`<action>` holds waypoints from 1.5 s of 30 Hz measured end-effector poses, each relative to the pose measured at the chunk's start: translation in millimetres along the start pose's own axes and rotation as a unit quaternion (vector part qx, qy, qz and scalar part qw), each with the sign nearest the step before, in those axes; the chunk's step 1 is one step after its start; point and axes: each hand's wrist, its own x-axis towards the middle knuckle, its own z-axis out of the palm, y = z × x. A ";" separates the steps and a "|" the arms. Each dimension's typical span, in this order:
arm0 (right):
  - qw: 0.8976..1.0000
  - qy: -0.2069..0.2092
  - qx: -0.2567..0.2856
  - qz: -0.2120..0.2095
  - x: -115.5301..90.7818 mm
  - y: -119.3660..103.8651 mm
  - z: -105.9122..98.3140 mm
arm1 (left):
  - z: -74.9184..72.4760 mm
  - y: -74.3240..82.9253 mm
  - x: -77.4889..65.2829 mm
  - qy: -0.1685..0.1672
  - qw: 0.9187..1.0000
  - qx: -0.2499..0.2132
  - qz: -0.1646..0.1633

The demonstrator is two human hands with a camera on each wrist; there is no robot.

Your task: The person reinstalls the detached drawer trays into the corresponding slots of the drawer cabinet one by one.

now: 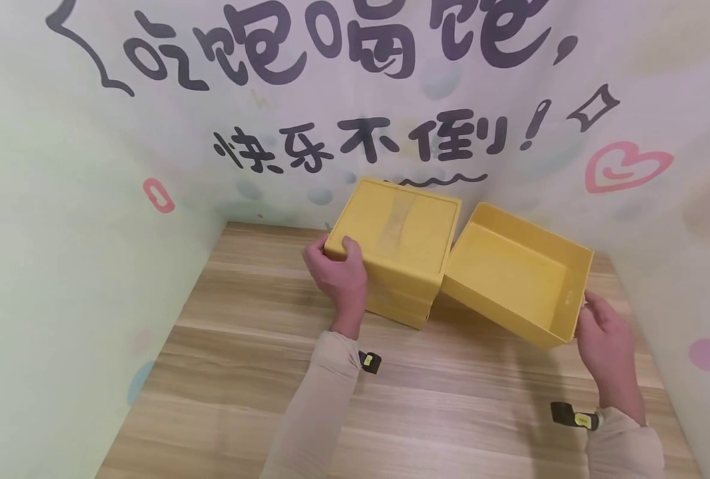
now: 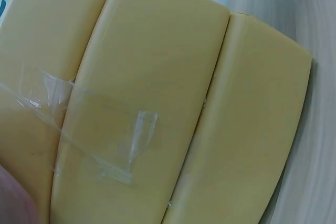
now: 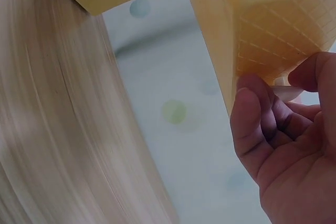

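A yellow storage drawer cabinet (image 1: 399, 233) stands on the table, its upper face marked by a strip of tape. My left hand (image 1: 339, 273) grips its near left corner, thumb on top and the other fingers over the side. In the left wrist view the cabinet's stacked sections (image 2: 142, 77) carry clear tape (image 2: 105, 129). To the right, a pulled-out yellow drawer (image 1: 510, 266) is tilted beside the cabinet, with nothing visible inside. My right hand (image 1: 609, 339) holds its right end. Up close, the right wrist view shows fingers pinching a pale tab (image 3: 286, 92) on the drawer's patterned end.
The wood-grain table (image 1: 241, 372) is bounded by a printed back wall (image 1: 181, 133) and side walls on the left (image 1: 61, 266) and right (image 1: 678, 266). The cabinet and drawer are close to the back wall. Black straps (image 1: 369, 362) are worn at the wrists.
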 end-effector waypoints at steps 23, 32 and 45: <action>1.000 -0.025 -0.017 0.000 -0.6 -7.7 10.9 | -4.3 -5.4 2.1 -0.062 0.995 -0.059 0.055; 1.000 -0.021 0.011 0.003 -0.2 -10.3 18.9 | -3.2 -2.7 2.4 -0.068 0.994 -0.075 0.050; 0.997 -0.069 0.026 -0.006 -4.1 -14.9 28.0 | -9.4 17.0 -2.8 -0.068 0.993 -0.079 0.052</action>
